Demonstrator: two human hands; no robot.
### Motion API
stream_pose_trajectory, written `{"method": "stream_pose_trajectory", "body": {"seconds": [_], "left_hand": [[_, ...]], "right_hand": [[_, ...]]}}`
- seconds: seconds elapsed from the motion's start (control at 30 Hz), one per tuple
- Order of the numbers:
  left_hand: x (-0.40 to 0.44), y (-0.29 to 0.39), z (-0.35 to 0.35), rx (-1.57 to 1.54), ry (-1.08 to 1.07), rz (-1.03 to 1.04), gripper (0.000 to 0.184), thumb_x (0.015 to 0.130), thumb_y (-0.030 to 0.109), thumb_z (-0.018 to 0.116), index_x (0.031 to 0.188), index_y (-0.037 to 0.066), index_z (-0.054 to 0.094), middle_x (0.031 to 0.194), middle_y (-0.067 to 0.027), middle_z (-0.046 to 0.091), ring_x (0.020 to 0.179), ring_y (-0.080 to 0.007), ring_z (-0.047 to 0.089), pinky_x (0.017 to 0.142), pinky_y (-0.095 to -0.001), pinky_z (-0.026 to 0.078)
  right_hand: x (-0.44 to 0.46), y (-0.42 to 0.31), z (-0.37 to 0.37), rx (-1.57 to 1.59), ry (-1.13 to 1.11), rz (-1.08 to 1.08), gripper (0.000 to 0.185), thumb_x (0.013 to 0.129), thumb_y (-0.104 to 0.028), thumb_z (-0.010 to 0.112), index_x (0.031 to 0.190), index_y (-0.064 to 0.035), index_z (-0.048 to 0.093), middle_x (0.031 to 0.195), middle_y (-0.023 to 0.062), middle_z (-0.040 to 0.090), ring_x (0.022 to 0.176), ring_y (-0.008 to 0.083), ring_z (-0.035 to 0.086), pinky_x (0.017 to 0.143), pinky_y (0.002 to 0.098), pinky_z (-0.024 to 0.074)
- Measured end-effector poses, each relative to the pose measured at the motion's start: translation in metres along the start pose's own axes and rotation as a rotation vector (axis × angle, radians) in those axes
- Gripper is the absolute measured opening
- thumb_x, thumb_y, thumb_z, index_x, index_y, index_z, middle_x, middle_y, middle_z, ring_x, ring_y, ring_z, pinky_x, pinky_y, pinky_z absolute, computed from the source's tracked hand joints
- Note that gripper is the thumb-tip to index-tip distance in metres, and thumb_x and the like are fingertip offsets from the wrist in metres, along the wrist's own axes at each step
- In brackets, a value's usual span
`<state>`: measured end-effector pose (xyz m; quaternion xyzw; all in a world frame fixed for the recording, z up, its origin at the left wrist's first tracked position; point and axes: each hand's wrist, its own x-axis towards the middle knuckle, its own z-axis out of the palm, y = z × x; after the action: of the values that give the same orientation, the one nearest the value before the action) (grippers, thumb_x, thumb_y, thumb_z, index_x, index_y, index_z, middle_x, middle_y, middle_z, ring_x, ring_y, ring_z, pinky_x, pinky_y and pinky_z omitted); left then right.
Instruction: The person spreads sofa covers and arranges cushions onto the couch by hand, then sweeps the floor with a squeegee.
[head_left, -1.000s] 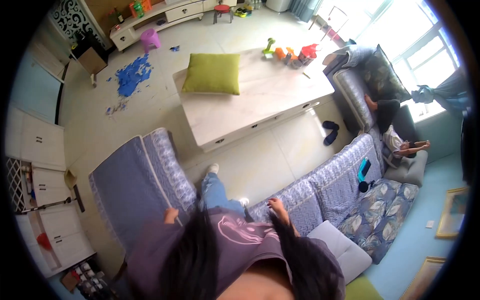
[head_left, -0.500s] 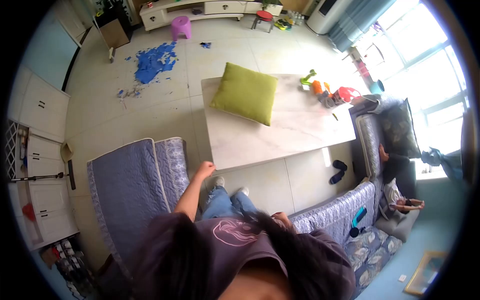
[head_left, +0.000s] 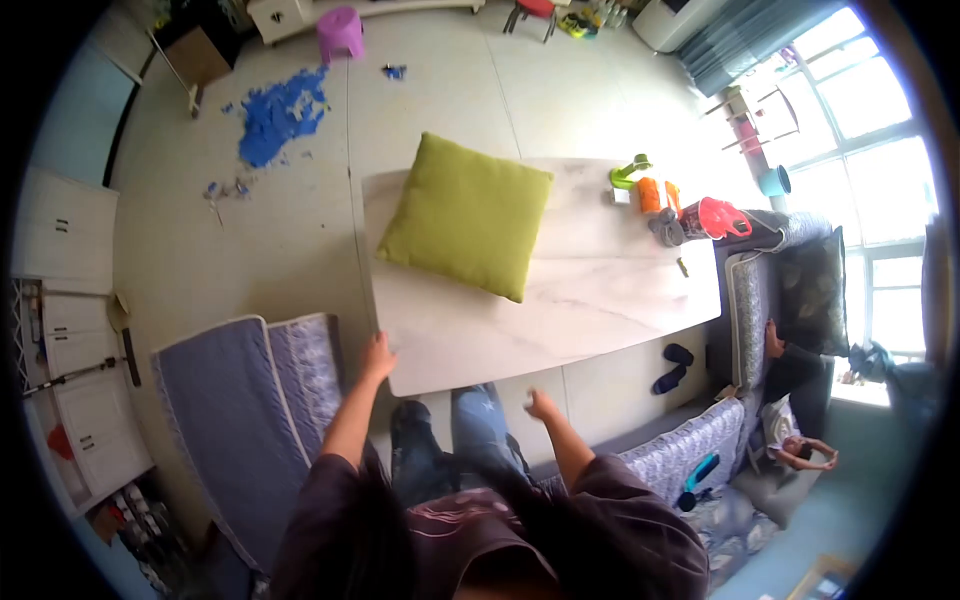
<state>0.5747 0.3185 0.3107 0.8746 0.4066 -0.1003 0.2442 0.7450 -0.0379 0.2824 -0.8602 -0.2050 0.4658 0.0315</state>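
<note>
My left hand (head_left: 377, 358) is at the front left corner of the marble-patterned table (head_left: 480, 345), its fingers loosely bent against or just beside the edge. I cannot tell whether it touches the table. My right hand (head_left: 541, 404) hovers just off the table's front edge, with thumb and fingers apart and nothing in it. A green cushion (head_left: 468, 215) lies flat on the table's left half, beyond both hands. Toward the table's right end are a green object (head_left: 630, 172), an orange container (head_left: 650, 195) and a red bag (head_left: 716, 217).
A quilted, purple-grey covered seat (head_left: 235, 415) stands at my left. On the right, a person (head_left: 798, 447) reclines on the sofa, near dark slippers (head_left: 678, 366) on the floor. Blue scraps (head_left: 280, 118) and a purple stool (head_left: 341, 33) are on the floor beyond.
My body and view have moved closer to the table, which now covers my feet. My right hand has come forward from my side; my left hand has shifted along the table's corner.
</note>
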Motion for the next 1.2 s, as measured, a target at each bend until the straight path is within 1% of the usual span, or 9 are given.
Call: {"method": "stream_pose_trajectory", "body": {"seconds": [0.2,0.37,0.47,0.53,0.63,0.73,0.8,0.93,1.2], "left_hand": [[0.137,0.023,0.015,-0.184,0.498,-0.012,0.054,0.062,0.013,0.058,0.108,0.005,0.032,0.107,-0.0151,0.04,0.097,-0.0306,0.039,0.079,-0.0375,0.034],[0.231,0.037,-0.005,-0.203,0.606,-0.078,0.065,0.062,0.032,0.059,0.111,0.001,0.029,0.105,-0.0168,0.041,0.098,-0.0288,0.038,0.087,-0.0452,0.022],[0.235,0.04,0.008,-0.137,0.163,-0.366,0.069,0.063,0.045,0.054,0.107,-0.003,0.033,0.1,-0.0173,0.045,0.094,-0.0289,0.043,0.087,-0.0522,0.014],[0.218,0.038,0.025,-0.123,0.209,-0.304,0.063,0.062,0.051,0.052,0.093,-0.003,0.042,0.094,-0.0167,0.049,0.09,-0.0281,0.046,0.084,-0.0562,0.012],[0.157,0.038,0.051,-0.513,0.156,-0.403,0.056,0.062,0.041,0.058,0.093,-0.002,0.039,0.085,-0.0194,0.052,0.079,-0.0321,0.05,0.064,-0.0363,0.04],[0.067,-0.007,0.149,-0.766,-0.014,-0.479,0.068,0.058,0.043,0.061,0.103,-0.001,0.034,0.094,-0.0181,0.05,0.085,-0.0303,0.05,0.071,-0.0362,0.039],[-0.016,0.033,0.044,-1.081,0.011,-0.451,0.054,0.055,0.031,0.068,0.095,0.0,0.047,0.084,-0.0123,0.055,0.077,-0.0208,0.053,0.068,-0.0286,0.041],[-0.155,0.012,0.046,-1.124,-0.33,-0.69,0.054,0.056,0.036,0.066,0.096,0.003,0.051,0.09,-0.0104,0.055,0.083,-0.0192,0.051,0.071,-0.0272,0.038],[-0.37,-0.003,0.118,-1.558,0.366,-0.754,0.036,0.064,0.024,0.062,0.092,0.002,0.053,0.08,-0.0067,0.057,0.066,-0.0148,0.054,0.061,-0.0237,0.042]], "right_hand": [[0.151,-0.081,-0.146,0.01,0.316,-0.263,0.053,0.063,-0.02,0.057,0.107,-0.0056,0.033,0.105,0.0201,0.038,0.09,0.0336,0.044,0.073,0.0389,0.0392],[0.216,-0.123,-0.189,0.138,0.363,0.02,0.072,0.058,-0.024,0.064,0.113,-0.0026,0.024,0.111,0.0185,0.034,0.101,0.0309,0.036,0.082,0.0367,0.0318],[0.252,-0.099,-0.146,0.819,0.219,-0.126,0.07,0.061,-0.024,0.065,0.111,0.0059,0.026,0.109,0.0161,0.038,0.096,0.02,0.042,0.077,0.0304,0.0371],[0.221,-0.116,-0.156,0.756,0.108,-0.203,0.058,0.06,-0.021,0.065,0.104,0.0053,0.037,0.099,0.0157,0.047,0.088,0.0197,0.048,0.072,0.0284,0.0402],[0.206,-0.081,-0.141,0.804,0.013,-0.014,0.042,0.058,-0.014,0.064,0.094,0.0023,0.048,0.084,0.0124,0.055,0.073,0.0184,0.054,0.065,0.027,0.0433],[0.161,-0.046,-0.131,0.657,-0.244,-0.014,0.043,0.056,-0.01,0.063,0.095,0.0001,0.049,0.081,0.0095,0.056,0.07,0.0161,0.055,0.062,0.0271,0.0443],[0.124,-0.026,-0.121,0.421,-0.415,0.028,0.039,0.058,-0.011,0.062,0.093,-0.0015,0.05,0.077,0.0065,0.057,0.064,0.0146,0.054,0.058,0.0282,0.044],[0.077,-0.009,-0.069,-0.143,-0.515,0.089,0.034,0.057,-0.011,0.061,0.088,-0.0028,0.053,0.079,0.0083,0.056,0.065,0.015,0.053,0.058,0.0257,0.0427],[-0.012,-0.106,-0.017,-0.162,-0.365,-0.269,0.02,0.06,-0.012,0.056,0.078,-0.0022,0.054,0.07,0.0068,0.055,0.061,0.0135,0.051,0.054,0.025,0.0405]]}}
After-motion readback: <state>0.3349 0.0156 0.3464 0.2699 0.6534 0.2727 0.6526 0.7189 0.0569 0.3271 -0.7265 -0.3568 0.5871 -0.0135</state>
